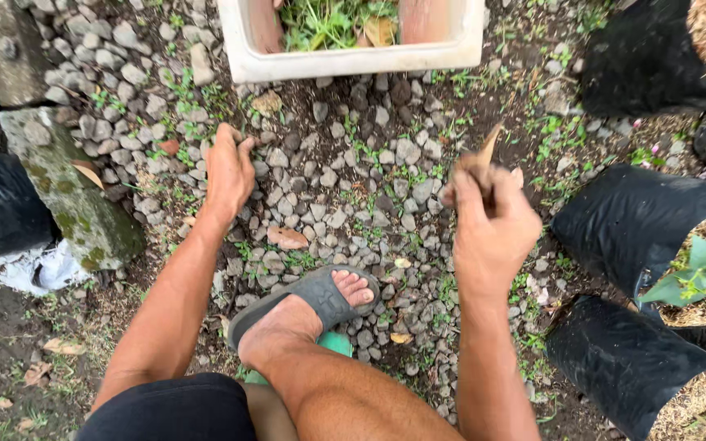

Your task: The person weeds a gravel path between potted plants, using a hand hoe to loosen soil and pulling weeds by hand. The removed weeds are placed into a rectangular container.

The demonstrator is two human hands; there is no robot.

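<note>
left hand (229, 170) on gravel (345, 180), right hand (490, 219) gripping leaf (489, 147)

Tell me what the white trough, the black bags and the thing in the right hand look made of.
White trough: likely glazed ceramic or plastic, smooth thick rim. Black bags: thin plastic film, creased and slightly shiny. Thing in the right hand: a brown sliver, maybe wood or dry leaf; too blurred to tell.

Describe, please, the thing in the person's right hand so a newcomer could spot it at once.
Start at the white trough at the top edge, then drop to the gravel right of centre. There the right hand grips a thin brown stick-like piece, pointing upward, unlike the flat fallen leaves.
</note>
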